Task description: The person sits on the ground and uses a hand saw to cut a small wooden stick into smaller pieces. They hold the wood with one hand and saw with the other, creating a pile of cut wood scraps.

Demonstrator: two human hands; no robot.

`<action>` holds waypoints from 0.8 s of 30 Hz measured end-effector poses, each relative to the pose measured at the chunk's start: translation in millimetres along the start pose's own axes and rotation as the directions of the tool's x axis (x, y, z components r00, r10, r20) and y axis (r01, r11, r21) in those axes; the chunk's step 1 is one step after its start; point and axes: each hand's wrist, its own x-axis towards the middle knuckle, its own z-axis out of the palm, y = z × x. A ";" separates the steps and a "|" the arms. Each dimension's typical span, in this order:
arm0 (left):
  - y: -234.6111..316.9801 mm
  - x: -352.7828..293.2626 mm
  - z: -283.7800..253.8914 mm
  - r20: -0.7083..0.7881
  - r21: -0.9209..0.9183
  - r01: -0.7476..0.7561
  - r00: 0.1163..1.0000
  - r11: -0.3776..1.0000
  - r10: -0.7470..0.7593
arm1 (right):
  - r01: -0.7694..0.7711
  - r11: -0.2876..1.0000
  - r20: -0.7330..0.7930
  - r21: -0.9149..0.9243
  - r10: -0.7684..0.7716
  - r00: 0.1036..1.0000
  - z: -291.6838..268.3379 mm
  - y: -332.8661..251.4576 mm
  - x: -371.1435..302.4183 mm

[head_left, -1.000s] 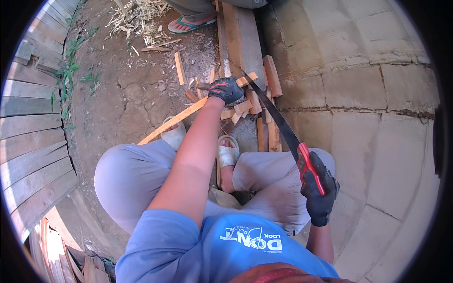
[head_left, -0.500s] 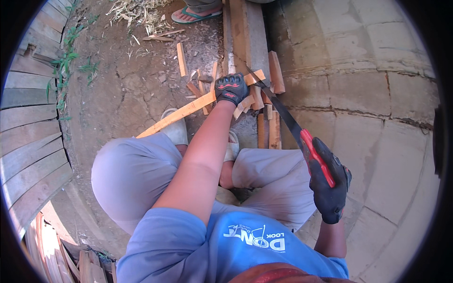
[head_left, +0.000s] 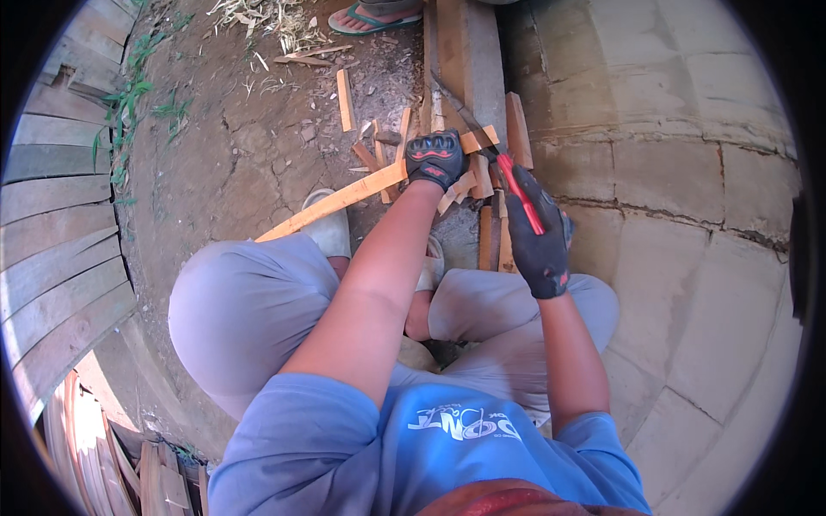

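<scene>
My left hand, in a black padded glove, is closed around a narrow wooden strip and presses it down on a long timber beam. The strip slants from beside my left knee up to the beam, and a short end sticks out right of my fist. My right hand, gloved too, grips the red handle of a handsaw. Its dark blade lies across the strip's short end, the tip pointing away to the upper left. Whether the teeth have cut into the wood cannot be made out.
Short wood offcuts lie on the dirt around the beam, and several lean against it. Wood shavings are heaped at the back. A person's sandalled foot stands beyond. Concrete paving lies right, a plank wall left.
My right hand has pushed the saw forward and to the left, so its handle is now close to the strip. The left hand keeps its hold on the strip. The view has shifted slightly.
</scene>
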 end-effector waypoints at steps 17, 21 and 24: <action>-2.8 5.8 -7.8 0.086 -0.007 0.046 0.995 0.999 -0.045 | 0.038 0.974 -0.077 0.222 -0.022 0.997 52.4 57.7 47.5; -0.4 13.8 -26.6 0.216 -0.065 0.064 0.975 0.996 -0.048 | -0.040 0.981 -0.044 0.191 0.049 0.998 50.7 29.8 49.8; -14.6 32.8 -29.3 0.411 -0.072 0.044 0.912 0.996 -0.011 | -0.102 0.973 -0.046 0.208 0.114 0.992 42.3 26.8 30.2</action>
